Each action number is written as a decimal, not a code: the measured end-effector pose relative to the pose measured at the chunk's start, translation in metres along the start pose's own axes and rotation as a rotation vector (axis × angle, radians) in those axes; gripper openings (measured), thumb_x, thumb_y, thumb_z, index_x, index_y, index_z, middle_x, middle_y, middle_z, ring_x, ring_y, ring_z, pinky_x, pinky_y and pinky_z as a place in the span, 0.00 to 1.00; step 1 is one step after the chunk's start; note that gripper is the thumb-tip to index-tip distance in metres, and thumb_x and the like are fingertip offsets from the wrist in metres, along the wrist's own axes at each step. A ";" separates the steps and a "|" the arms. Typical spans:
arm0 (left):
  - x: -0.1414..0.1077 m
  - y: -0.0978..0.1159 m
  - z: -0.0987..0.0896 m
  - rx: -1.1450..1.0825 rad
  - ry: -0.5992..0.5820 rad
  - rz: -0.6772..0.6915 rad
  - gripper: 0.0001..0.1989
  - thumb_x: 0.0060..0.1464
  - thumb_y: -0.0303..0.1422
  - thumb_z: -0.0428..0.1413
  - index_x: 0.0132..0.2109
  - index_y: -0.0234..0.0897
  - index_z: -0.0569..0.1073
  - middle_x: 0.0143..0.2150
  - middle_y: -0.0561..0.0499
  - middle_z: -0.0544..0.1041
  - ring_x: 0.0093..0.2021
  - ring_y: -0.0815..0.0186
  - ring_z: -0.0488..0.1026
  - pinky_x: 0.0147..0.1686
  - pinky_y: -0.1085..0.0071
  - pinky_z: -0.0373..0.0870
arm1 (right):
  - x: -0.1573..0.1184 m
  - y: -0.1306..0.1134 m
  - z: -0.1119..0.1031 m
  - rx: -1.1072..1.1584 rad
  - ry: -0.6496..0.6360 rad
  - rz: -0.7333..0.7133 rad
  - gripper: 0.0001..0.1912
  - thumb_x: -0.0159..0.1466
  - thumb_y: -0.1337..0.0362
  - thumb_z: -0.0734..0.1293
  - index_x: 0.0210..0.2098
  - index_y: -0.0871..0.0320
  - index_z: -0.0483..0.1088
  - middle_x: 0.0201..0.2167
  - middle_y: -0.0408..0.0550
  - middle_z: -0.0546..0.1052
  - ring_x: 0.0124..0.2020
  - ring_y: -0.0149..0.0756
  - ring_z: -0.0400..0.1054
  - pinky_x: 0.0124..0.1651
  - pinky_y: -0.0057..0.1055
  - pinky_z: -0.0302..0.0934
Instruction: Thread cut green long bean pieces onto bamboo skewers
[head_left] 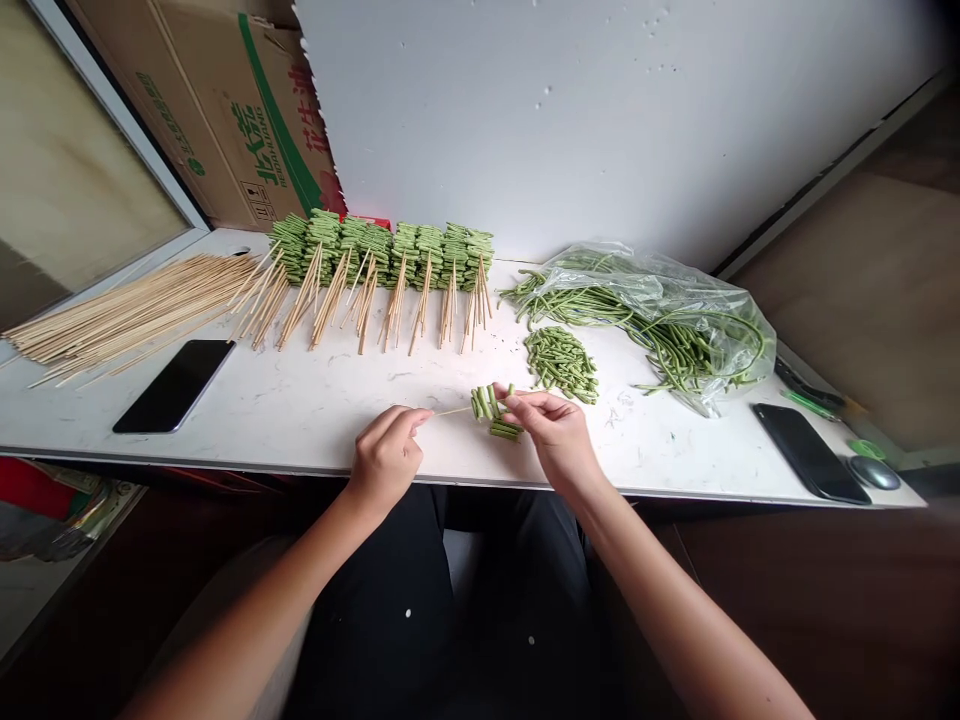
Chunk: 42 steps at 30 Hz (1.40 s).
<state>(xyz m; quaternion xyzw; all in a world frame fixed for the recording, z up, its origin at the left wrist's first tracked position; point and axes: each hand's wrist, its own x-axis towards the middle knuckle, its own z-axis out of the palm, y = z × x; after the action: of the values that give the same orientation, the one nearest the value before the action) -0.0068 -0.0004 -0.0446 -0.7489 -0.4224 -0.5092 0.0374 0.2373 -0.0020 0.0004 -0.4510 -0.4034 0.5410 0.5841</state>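
Note:
My left hand is closed around the bare end of a thin bamboo skewer, which points right. Short cut pieces of green bean sit side by side across the skewer's far part. At that end my right hand pinches a green bean piece between thumb and fingers. Just below its fingertips a few more cut pieces lie on the white table. Beyond the right hand is a heap of cut bean pieces.
Stacked bean skewers line the back, sticks toward me. Loose bamboo skewers lie left by a black phone. Whole long beans spill from a clear plastic bag at right. Another phone and a mouse lie far right.

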 end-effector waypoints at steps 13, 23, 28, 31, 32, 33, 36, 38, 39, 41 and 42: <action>0.001 0.004 -0.001 -0.030 0.008 0.006 0.26 0.52 0.11 0.44 0.43 0.37 0.79 0.34 0.51 0.80 0.33 0.68 0.78 0.37 0.73 0.78 | -0.005 0.005 0.008 -0.091 0.005 0.012 0.12 0.54 0.52 0.83 0.30 0.52 0.84 0.42 0.48 0.85 0.45 0.43 0.79 0.48 0.39 0.73; 0.001 0.003 -0.001 -0.039 0.018 -0.006 0.25 0.52 0.11 0.44 0.42 0.37 0.80 0.33 0.52 0.80 0.32 0.68 0.78 0.38 0.72 0.78 | -0.007 0.002 0.008 -0.179 0.006 -0.030 0.15 0.55 0.49 0.81 0.32 0.53 0.84 0.40 0.49 0.85 0.40 0.43 0.77 0.43 0.39 0.72; 0.009 0.002 -0.003 -0.080 0.016 -0.191 0.19 0.55 0.14 0.48 0.41 0.37 0.79 0.35 0.51 0.83 0.32 0.67 0.80 0.36 0.72 0.77 | 0.009 -0.026 -0.020 -0.645 -0.228 -0.190 0.25 0.62 0.50 0.78 0.57 0.47 0.80 0.59 0.50 0.80 0.51 0.48 0.74 0.43 0.40 0.70; 0.012 0.001 -0.003 -0.093 0.012 -0.296 0.14 0.59 0.18 0.50 0.40 0.37 0.79 0.36 0.51 0.84 0.32 0.66 0.81 0.36 0.71 0.77 | 0.019 -0.034 -0.043 -0.999 -0.227 -0.359 0.17 0.71 0.57 0.69 0.58 0.49 0.79 0.55 0.53 0.81 0.53 0.52 0.72 0.53 0.49 0.67; 0.012 0.000 -0.003 -0.097 0.009 -0.317 0.13 0.60 0.19 0.51 0.40 0.37 0.79 0.36 0.51 0.84 0.32 0.66 0.81 0.36 0.71 0.77 | 0.021 -0.034 -0.049 -1.094 -0.212 -0.396 0.16 0.72 0.59 0.67 0.56 0.51 0.80 0.52 0.54 0.82 0.52 0.53 0.72 0.55 0.52 0.66; 0.012 0.000 -0.003 -0.100 0.006 -0.330 0.13 0.61 0.20 0.51 0.40 0.37 0.79 0.35 0.51 0.84 0.32 0.65 0.81 0.37 0.70 0.77 | 0.023 -0.033 -0.053 -1.175 -0.196 -0.421 0.15 0.73 0.61 0.65 0.54 0.53 0.81 0.49 0.56 0.82 0.50 0.54 0.71 0.55 0.54 0.65; 0.012 0.000 -0.002 -0.108 0.004 -0.337 0.11 0.63 0.23 0.52 0.40 0.37 0.79 0.35 0.51 0.84 0.33 0.65 0.81 0.37 0.70 0.77 | 0.024 -0.029 -0.059 -1.328 -0.187 -0.441 0.13 0.71 0.61 0.68 0.50 0.53 0.83 0.44 0.57 0.82 0.47 0.56 0.70 0.51 0.53 0.66; 0.012 0.000 -0.002 -0.110 0.007 -0.335 0.11 0.64 0.23 0.52 0.40 0.37 0.79 0.36 0.51 0.84 0.33 0.65 0.82 0.37 0.70 0.77 | 0.022 -0.028 -0.058 -1.380 -0.204 -0.444 0.10 0.68 0.60 0.72 0.47 0.52 0.83 0.41 0.55 0.82 0.45 0.55 0.70 0.49 0.51 0.67; 0.012 0.000 -0.002 -0.110 0.010 -0.333 0.11 0.64 0.23 0.52 0.40 0.37 0.79 0.36 0.51 0.84 0.33 0.65 0.82 0.38 0.70 0.77 | 0.020 -0.029 -0.057 -1.400 -0.213 -0.443 0.09 0.66 0.60 0.73 0.45 0.52 0.83 0.40 0.54 0.82 0.45 0.55 0.70 0.48 0.50 0.67; 0.012 0.001 -0.002 -0.110 0.011 -0.330 0.11 0.64 0.23 0.52 0.41 0.37 0.79 0.36 0.51 0.84 0.34 0.65 0.82 0.38 0.70 0.77 | 0.018 -0.029 -0.053 -1.425 -0.225 -0.436 0.06 0.66 0.63 0.73 0.42 0.53 0.83 0.38 0.53 0.82 0.44 0.54 0.70 0.46 0.48 0.67; 0.012 0.001 -0.002 -0.110 0.010 -0.327 0.11 0.64 0.23 0.52 0.41 0.37 0.79 0.36 0.51 0.84 0.34 0.65 0.82 0.38 0.70 0.78 | 0.017 -0.029 -0.052 -1.432 -0.225 -0.431 0.05 0.67 0.64 0.73 0.41 0.53 0.82 0.37 0.53 0.82 0.43 0.53 0.70 0.46 0.47 0.67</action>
<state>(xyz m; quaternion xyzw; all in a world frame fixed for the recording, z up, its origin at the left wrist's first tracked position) -0.0063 0.0053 -0.0336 -0.6685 -0.5100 -0.5346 -0.0850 0.2963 0.0097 0.0143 -0.5734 -0.7928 0.0633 0.1966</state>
